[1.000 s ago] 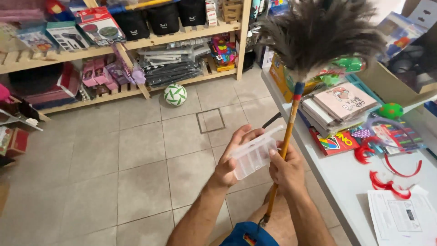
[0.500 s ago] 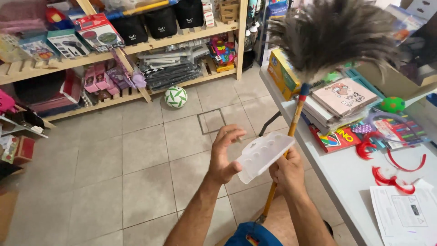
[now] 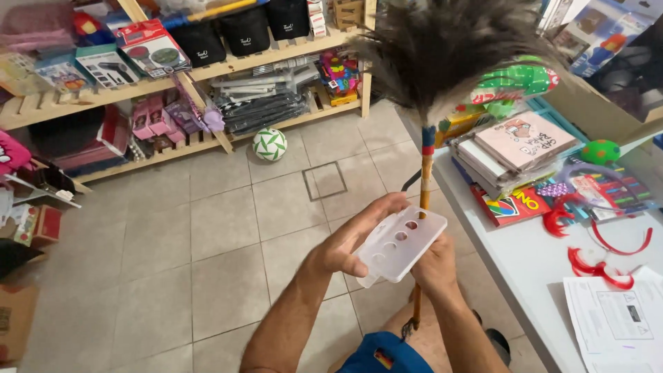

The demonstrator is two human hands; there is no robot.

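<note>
The clear plastic tray [image 3: 399,243] is lying flatter now than half a second ago, its round holes facing up; the left hand [image 3: 356,238] is gripping its near edge, grip closed on it; the right hand [image 3: 434,266] is supporting it from beneath while clasping the feather duster [image 3: 442,48] upright by its wooden handle, beside the white desk [image 3: 525,259]; a green-and-white ball [image 3: 268,144] is sitting on the tiled floor.

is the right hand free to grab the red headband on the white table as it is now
Probably not yet. The right hand is closed on the feather duster and props the clear plastic tray. The red headband lies uncovered on the white table, so the path itself looks clear.
</note>
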